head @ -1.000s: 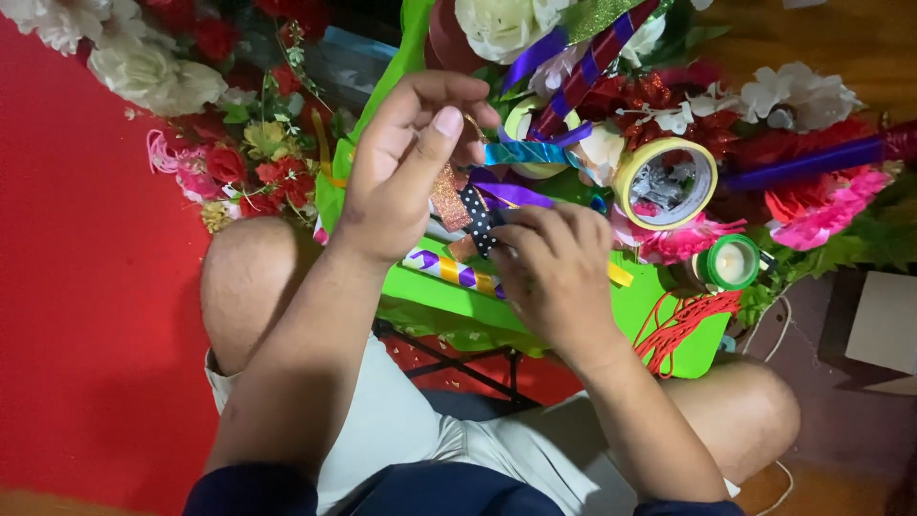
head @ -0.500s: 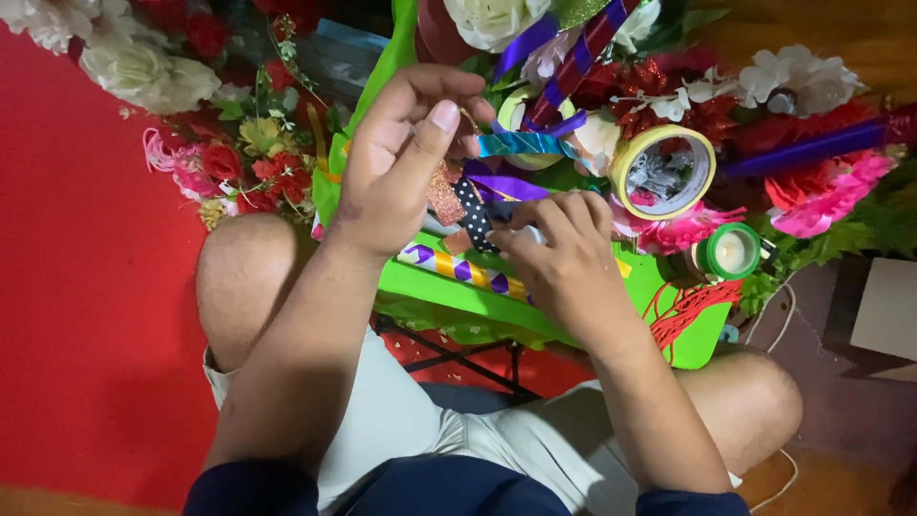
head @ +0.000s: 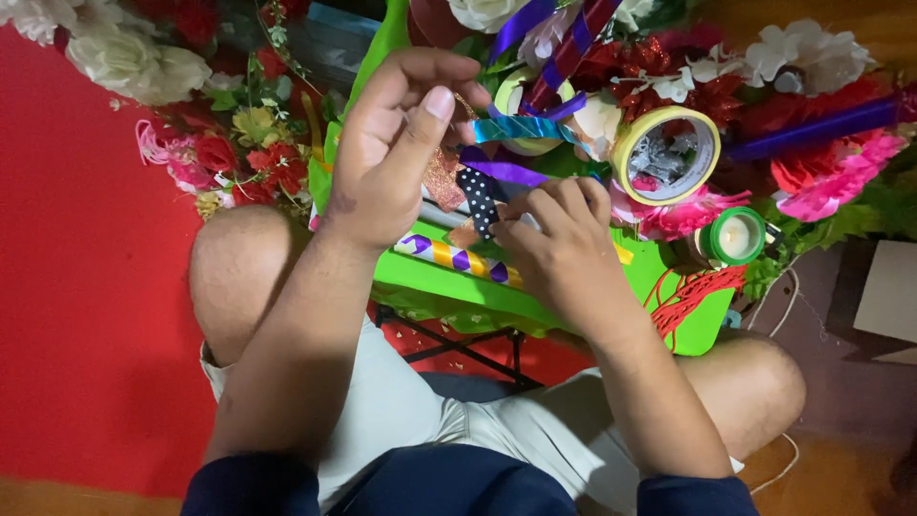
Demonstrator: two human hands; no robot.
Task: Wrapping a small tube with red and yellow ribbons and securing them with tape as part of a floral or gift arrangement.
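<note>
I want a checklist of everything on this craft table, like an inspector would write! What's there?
Surface: small bright green table over the person's lap, mostly covered.
Job's things: blue shiny ribbon strip pinched at its end; black polka-dot ribbon hanging below; purple ribbon between them.
Clutter: yellow tape roll, green tape roll, purple-and-gold striped strip, red string bundle, red, white and pink artificial flowers.
Grippers: left hand raised, fingertips pinching the blue strip; right hand lower, fingers curled at the dotted ribbon.
Cables: thin white cord at the right.
Surroundings: red floor covering, cardboard piece.
</note>
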